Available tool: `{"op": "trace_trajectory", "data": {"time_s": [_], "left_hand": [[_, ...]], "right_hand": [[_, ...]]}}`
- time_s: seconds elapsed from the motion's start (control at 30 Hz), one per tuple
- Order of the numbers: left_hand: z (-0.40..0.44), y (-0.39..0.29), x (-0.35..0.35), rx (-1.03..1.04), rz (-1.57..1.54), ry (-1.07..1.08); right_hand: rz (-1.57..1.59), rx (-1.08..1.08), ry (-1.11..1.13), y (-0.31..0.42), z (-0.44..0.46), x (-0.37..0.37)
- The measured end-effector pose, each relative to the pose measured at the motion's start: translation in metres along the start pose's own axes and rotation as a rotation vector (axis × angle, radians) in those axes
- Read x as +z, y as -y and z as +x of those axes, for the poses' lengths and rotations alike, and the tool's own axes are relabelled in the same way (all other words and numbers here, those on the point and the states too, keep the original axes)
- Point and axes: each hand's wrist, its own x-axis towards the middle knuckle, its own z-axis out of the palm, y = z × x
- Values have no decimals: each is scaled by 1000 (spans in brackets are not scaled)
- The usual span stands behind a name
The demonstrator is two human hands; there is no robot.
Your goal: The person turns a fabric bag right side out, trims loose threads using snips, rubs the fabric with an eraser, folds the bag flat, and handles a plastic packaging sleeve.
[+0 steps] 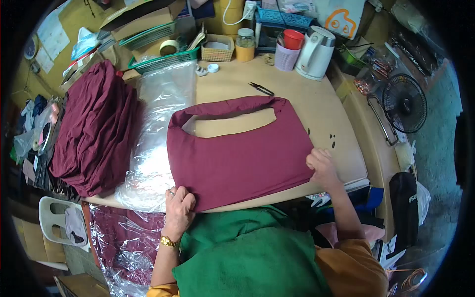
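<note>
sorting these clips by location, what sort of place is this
Probably a small sewing or garment-packing workshop: a heap of maroon cloth and clear plastic bags lie on the worktable, with thread snips just beyond the maroon bag being held.

A small garment workshop, it seems: heaped maroon cloth [96, 131], thread snips [261, 89] and clear plastic sleeves [161, 123] share the surface [227, 79].

Both hands grip the lower corners of a maroon bag [242, 161] lying flat on the bench [341, 153], the left hand [179, 205] beside clear plastic sleeves [161, 119], the right hand [322, 168] at the opposite corner. Black snips [261, 89] lie above the strap.
</note>
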Motion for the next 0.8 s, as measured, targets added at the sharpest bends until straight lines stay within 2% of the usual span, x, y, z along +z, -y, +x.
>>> {"op": "trace_trajectory", "data": {"time_s": [0.07, 0.17, 0.3, 0.37, 0.43, 0.5, 0.53, 0.6, 0.8], "left_hand": [[-4, 5, 7, -10, 13, 5], [-4, 9, 4, -21, 35, 36], [8, -19, -63, -230, 60, 357], [27, -47, -91, -343, 30, 191], [50, -76, -72, -299, -98, -47], [72, -93, -40, -243, 30, 61], [72, -85, -17, -264, 107, 98], [66, -58, 28, -332, 247, 181], [62, -44, 39, -374, 237, 229]], "right_hand": [[126, 59, 0, -11, -6, 14], [140, 158, 62, -15, -9, 12], [51, 183, 39, -11, -6, -21], [-170, 341, -63, 1, 6, -41], [20, 269, -149, 42, 29, -32], [-48, 171, 37, 79, 43, -5], [-46, 165, 28, 81, 43, 8], [-113, 217, 208, 71, 47, 38], [-106, 254, 297, 53, 49, 51]]}}
